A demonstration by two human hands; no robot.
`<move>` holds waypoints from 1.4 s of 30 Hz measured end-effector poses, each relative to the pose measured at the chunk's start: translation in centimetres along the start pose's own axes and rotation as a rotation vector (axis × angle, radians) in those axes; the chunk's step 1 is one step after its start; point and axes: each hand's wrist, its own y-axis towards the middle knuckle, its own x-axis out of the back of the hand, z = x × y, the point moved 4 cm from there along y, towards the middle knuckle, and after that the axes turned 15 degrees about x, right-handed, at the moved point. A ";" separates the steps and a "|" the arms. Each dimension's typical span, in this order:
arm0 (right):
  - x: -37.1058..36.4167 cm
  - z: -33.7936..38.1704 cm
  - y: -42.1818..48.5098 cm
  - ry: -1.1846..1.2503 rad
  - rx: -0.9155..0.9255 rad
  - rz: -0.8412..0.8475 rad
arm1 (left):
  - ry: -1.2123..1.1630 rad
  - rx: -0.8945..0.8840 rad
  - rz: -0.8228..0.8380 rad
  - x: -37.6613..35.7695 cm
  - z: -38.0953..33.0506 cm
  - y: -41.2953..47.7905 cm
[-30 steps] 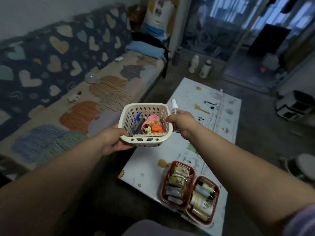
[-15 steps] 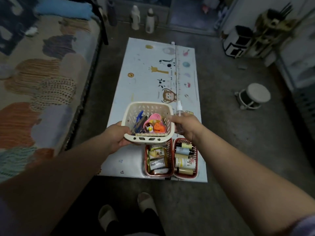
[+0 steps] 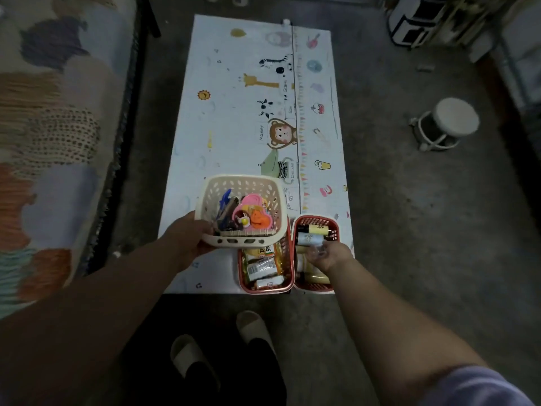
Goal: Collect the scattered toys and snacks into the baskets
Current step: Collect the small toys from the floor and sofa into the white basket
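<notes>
Our left hand (image 3: 187, 240) grips the near-left corner of the cream basket (image 3: 240, 180), which from here covers the far end of the left red basket (image 3: 265, 290). Inside the cream basket lie a pink heart toy (image 3: 251, 204), an orange toy (image 3: 260, 221) and a blue toy (image 3: 225, 197). Our right hand (image 3: 330, 256) curls round a small clear object (image 3: 317, 252), too blurred to name, over the right red basket (image 3: 317, 220) of bottles (image 3: 309, 238). The two red baskets touch. The print on the snack packets (image 3: 262, 266) is too small to read. On the mat (image 3: 234, 127) we read "Monkey" (image 3: 261, 132) and "Crocodile" (image 3: 292, 171).
</notes>
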 end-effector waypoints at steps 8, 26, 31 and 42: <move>-0.8 -1.0 2.7 -0.077 0.035 -0.037 | -0.048 0.009 -0.013 -1.5 0.8 3.1; -13.8 4.9 -8.2 -0.455 0.238 0.597 | -0.185 -0.040 -0.045 0.0 -2.9 -0.3; -20.5 3.6 -13.3 -0.802 0.392 0.808 | -0.242 -0.096 -0.097 4.5 -5.0 -2.6; -35.9 -6.4 -24.8 -1.139 0.467 1.055 | -0.416 -0.125 -0.165 22.7 -7.0 -5.6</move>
